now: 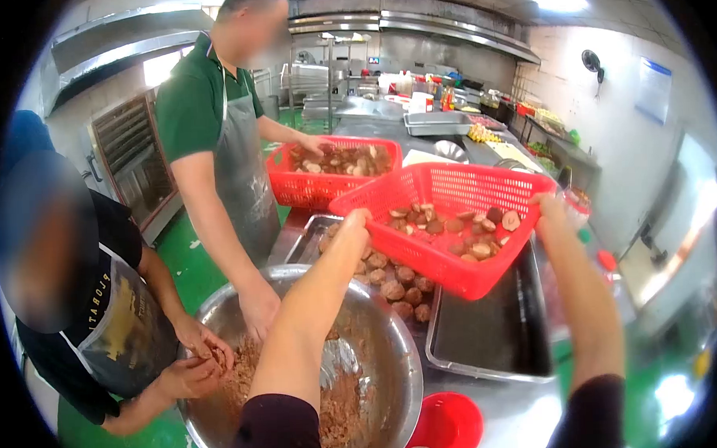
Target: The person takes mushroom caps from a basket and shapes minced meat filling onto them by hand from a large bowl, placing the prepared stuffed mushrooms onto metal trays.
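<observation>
A red plastic basket (435, 261) is held up by its two ends, tilted toward me. My left hand (357, 223) grips its left rim, and my right hand (549, 209) grips the right end. Inside lie several brown mushroom caps (478, 250), some showing pale undersides. Below the basket, a dark metal tray (488, 330) stands on the counter. To its left, a second tray holds several round brown meat-filled pieces (404, 289). Under my left forearm sits a big steel bowl (399, 380) with minced filling (345, 406).
Across the bowl, one person's hands (201, 364) shape some filling. A person in green has one hand (259, 306) at the bowl and another in a second red basket (306, 186) of mushrooms. A red bowl (460, 426) stands near the front edge; shallow metal pans (438, 124) sit farther back.
</observation>
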The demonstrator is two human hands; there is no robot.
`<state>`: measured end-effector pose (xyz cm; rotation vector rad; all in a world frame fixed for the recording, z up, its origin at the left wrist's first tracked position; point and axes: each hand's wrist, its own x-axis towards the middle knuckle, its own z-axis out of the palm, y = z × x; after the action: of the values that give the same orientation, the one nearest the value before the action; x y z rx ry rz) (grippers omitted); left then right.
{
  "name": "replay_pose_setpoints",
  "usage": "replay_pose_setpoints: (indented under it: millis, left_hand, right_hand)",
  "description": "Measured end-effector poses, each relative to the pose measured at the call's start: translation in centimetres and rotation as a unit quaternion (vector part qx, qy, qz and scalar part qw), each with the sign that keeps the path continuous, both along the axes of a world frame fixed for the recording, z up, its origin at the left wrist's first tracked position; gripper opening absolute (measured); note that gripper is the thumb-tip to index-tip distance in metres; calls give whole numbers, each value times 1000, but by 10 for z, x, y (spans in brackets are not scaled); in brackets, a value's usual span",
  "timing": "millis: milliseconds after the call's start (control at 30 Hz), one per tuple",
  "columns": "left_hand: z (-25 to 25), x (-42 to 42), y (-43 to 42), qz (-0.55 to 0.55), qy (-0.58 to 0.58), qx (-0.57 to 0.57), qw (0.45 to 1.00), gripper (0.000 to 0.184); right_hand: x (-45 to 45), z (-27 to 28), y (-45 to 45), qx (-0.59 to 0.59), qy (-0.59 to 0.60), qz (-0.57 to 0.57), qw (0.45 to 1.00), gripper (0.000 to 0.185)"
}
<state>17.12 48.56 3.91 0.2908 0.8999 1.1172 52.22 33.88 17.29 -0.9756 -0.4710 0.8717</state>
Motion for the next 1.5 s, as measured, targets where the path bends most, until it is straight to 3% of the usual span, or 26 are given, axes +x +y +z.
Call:
replay_pose_setpoints:
  millis: [133, 200, 300, 367, 433, 500, 533, 600, 667, 733, 1000, 1233, 1500]
  left_hand:
    - [21, -1, -21, 16, -16, -21, 1000, 20]
    - [7, -3, -8, 14, -56, 25, 998, 20]
    - [9, -3, -5, 37, -36, 4, 999, 18]
    - [-65, -16, 57, 9, 71, 165, 984, 18]
    - [-68, -18, 55, 17, 64, 151, 986, 17]
    - [12, -11, -4, 59, -56, -45, 996, 18]
    - [4, -14, 4, 46, -48, -3, 998, 18]
    - [3, -16, 14, 36, -74, -35, 996, 19]
    - [3, -14, 11, 31, -69, -11, 997, 19]
    - [28, -13, -20, 60, -85, 9, 994, 20]
    - [-1, -20, 24, 43, -62, 13, 997, 19]
    - [38, -14, -23, 82, -87, 10, 993, 20]
    - [21, -16, -3, 55, -111, -7, 992, 19]
  right_hand:
    - [23, -15, 23, 3, 14, 12, 1000, 34]
    - [31, -19, 31, -5, 3, 9, 1000, 39]
    - [30, -20, 37, -7, -17, 13, 1000, 42]
    - [30, -23, 41, -12, -23, 11, 1000, 43]
    - [32, -24, 48, -20, -20, 5, 1000, 43]
    - [53, -40, 76, -28, -9, 18, 999, 38]
    - [62, -47, 88, -30, -7, 20, 999, 34]
    - [62, -48, 78, -29, -1, 15, 999, 29]
    - [18, -25, 56, -25, 7, 6, 1000, 28]
    - [14, -25, 57, -23, 11, -4, 1000, 28]
    - [0, -12, 59, -29, 9, -28, 999, 32]
    - [6, -10, 66, -46, 10, -20, 999, 35]
    - [6, -12, 63, -35, 4, -7, 999, 33]
